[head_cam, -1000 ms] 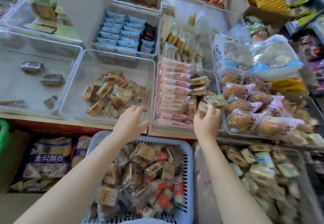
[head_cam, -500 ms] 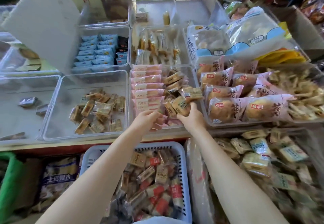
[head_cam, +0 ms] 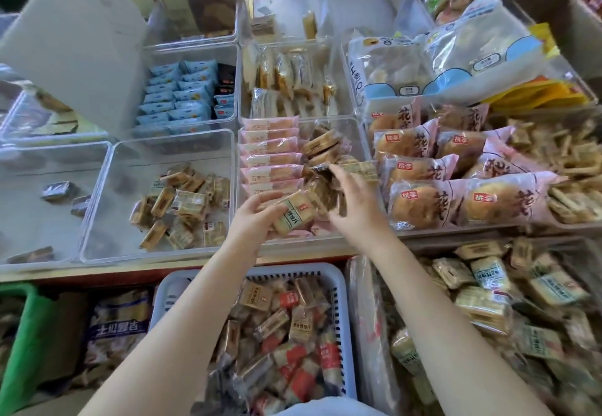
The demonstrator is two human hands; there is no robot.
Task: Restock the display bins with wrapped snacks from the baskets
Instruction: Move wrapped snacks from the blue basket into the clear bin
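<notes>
Currently L hand (head_cam: 252, 220) fingers are pinching a snack (head_cam: 293, 216) over the centre bin (head_cam: 356, 122); R hand (head_cam: 353, 207) fingers are spreading onto the brown pile (head_cam: 322, 151). Risk: pile is crowding the pink row (head_cam: 270, 155), so packs may be sliding over. Basket (head_cam: 338, 285) is sitting below the counter (head_cam: 130, 270), near arms.

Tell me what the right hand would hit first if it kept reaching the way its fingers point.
Probably the pile of tan wrapped snacks in the clear plastic bin; the right hand is nearly touching, though depth is unclear.

Bright even daylight; soft shadows; wide-angle edge warping; slight motion blur throughout.
</notes>
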